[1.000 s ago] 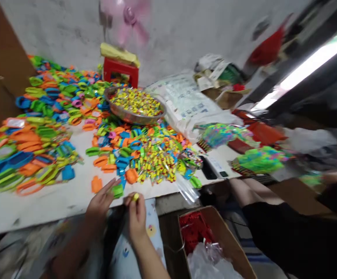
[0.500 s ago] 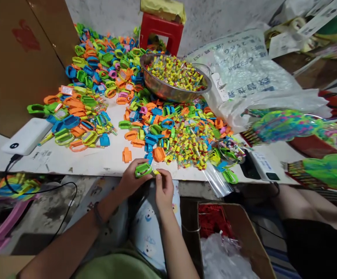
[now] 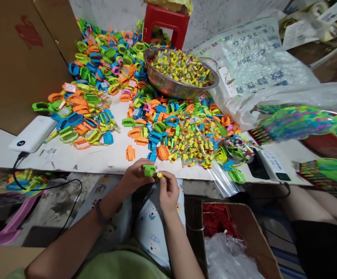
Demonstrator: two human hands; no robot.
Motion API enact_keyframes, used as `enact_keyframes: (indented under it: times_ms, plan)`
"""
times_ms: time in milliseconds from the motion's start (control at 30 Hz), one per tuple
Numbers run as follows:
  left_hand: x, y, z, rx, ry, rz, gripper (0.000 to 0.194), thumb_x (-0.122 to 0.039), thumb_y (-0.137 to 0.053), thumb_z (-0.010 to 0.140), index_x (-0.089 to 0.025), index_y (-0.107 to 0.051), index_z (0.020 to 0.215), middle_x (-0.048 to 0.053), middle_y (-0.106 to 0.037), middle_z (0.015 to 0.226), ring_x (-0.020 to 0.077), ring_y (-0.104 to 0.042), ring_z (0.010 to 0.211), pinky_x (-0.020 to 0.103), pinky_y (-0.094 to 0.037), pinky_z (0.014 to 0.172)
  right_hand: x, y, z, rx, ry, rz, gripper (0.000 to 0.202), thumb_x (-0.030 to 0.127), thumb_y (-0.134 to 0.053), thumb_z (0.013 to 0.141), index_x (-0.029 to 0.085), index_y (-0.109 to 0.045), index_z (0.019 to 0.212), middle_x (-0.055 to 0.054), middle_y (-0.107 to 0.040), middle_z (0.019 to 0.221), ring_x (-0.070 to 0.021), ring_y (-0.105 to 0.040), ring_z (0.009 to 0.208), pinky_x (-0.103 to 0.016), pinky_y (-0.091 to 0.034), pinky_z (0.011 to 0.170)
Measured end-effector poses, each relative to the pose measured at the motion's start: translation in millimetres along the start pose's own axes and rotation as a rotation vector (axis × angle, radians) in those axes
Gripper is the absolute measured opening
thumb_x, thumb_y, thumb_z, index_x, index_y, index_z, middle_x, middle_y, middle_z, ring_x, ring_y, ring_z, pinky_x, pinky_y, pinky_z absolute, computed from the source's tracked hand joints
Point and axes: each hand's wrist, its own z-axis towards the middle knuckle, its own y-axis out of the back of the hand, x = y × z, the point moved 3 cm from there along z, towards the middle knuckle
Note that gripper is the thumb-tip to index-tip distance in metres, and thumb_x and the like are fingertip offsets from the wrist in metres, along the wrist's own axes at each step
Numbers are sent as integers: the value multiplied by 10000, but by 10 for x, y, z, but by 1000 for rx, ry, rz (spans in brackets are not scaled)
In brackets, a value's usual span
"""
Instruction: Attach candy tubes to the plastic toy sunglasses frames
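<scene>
My left hand (image 3: 134, 177) is closed around a green plastic toy watch (image 3: 149, 170) at the table's front edge. Close beside it, my right hand (image 3: 169, 188) pinches a small yellow piece (image 3: 159, 175), like the short yellow-wrapped pieces piled on the table. The two things are near each other; whether they touch I cannot tell. Just beyond my hands lie a blue toy watch (image 3: 152, 156) and an orange one (image 3: 163, 152). To their right spreads a pile of yellow-wrapped pieces (image 3: 192, 143).
A metal bowl (image 3: 183, 90) of yellow pieces stands behind the piles. Many coloured toy watches (image 3: 98, 66) heap at the back left. A white power bank (image 3: 33, 133) with a cable lies left. A carton (image 3: 244, 228) sits below the table; another person's legs (image 3: 310, 201) are at right.
The green toy watch has turned in my left hand, its side now facing up. My right hand still holds the yellow piece beside it. The whole view has shifted slightly.
</scene>
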Motion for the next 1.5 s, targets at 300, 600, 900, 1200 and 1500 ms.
enact_keyframes:
  times_ms: [300,600,900,1200,1500]
  plan:
    - [-3,28,-33,-50,-5,469,545,-542,-800,678,-209,-682,1094,70,-696,1028,239,-642,963,365,-496,890,-22,-27,44,-14,116,-54,136,286,-512,957,212,-586,1045,-63,-638,980,-193,-621,926,-350,-517,818]
    - [12,8,-25,18,-96,538,561,-609,-734,719,-199,-662,1096,82,-680,1006,254,-606,991,376,-478,896,-49,7,76,-3,113,-91,80,258,-513,960,221,-548,1021,-57,-596,990,-187,-593,949,-345,-501,820]
    - [26,12,-62,-16,28,435,469,-506,-699,783,-190,-579,1108,94,-636,1070,230,-606,973,345,-476,870,82,24,89,112,281,-316,45,204,-489,956,211,-505,998,-65,-600,948,-199,-590,919,-336,-489,801]
    - [-79,16,0,55,196,511,369,-518,-558,860,-196,-593,1038,12,-659,902,160,-600,759,262,-474,704,104,-60,-8,226,334,-768,231,303,-429,988,212,-510,791,-15,-557,631,-187,-515,589,-293,-316,554]
    - [-782,857,188,-414,84,936,432,-528,-555,867,-208,-589,1154,73,-674,1090,256,-634,998,361,-496,867,-8,-28,135,74,263,-775,355,381,-499,969,207,-542,1276,-115,-602,1178,-273,-528,1090,-405,-376,908]
